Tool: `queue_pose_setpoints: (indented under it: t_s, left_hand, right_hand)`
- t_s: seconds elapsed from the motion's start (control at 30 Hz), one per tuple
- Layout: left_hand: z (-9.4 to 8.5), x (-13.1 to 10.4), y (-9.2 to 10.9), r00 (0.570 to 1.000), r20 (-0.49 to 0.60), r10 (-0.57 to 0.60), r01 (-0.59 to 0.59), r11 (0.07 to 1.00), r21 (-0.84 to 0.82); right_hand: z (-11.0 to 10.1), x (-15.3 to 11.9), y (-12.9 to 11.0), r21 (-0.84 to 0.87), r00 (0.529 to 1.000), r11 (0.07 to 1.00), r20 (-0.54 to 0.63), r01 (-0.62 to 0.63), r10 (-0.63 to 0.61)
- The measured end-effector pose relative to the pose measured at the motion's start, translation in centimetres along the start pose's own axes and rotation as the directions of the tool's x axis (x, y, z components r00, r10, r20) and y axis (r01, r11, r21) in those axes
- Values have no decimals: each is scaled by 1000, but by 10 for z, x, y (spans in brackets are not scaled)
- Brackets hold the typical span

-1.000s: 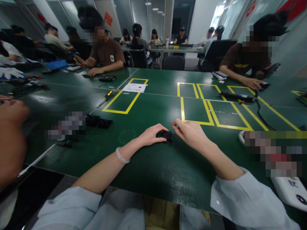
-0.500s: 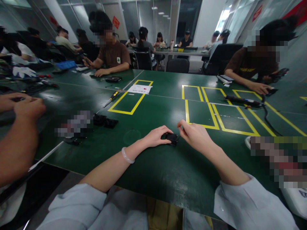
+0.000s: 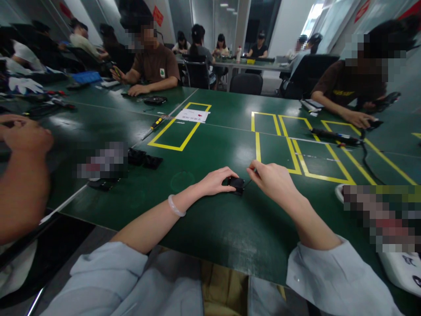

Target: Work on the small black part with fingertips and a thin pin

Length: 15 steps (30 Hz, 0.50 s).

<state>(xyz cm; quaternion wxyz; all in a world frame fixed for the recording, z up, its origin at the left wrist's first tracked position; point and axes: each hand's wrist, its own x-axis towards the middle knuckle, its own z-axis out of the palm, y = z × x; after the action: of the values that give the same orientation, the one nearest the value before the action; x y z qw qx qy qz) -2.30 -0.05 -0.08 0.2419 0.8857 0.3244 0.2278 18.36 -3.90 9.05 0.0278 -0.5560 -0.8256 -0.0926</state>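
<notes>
A small black box-like part [image 3: 237,185] rests on the green table [image 3: 210,228] in front of me. From its left side my left hand [image 3: 214,181] grips it between thumb and fingers. My right hand [image 3: 274,181], just right of the part, is closed in a pinch. A thin dark strand or rod [image 3: 247,183] runs from those fingertips down to the part's right edge; I cannot make out whether it is a wire or a tool.
Black pieces [image 3: 144,159] lie to the left, beyond a co-worker's arm [image 3: 28,175]. Farther off are a yellow-and-black screwdriver [image 3: 156,124], a paper sheet [image 3: 192,115] and yellow tape outlines [image 3: 279,169]. A black cylindrical tool [image 3: 335,136] and a white object [image 3: 399,267] sit at right.
The view has tipped slightly downward. My right hand has shifted a little to the right of the part, and the thin strand or rod shows more clearly. My left hand keeps its grip.
</notes>
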Motion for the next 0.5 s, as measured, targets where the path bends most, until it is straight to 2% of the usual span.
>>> queue_pose_setpoints:
  t_s: [0.5]
  left_hand:
    - [1,2,0,1000,3,6,-6,1000,9]
  right_hand:
    - [-1,-3,-1,67,998,996,-15,60,-59]
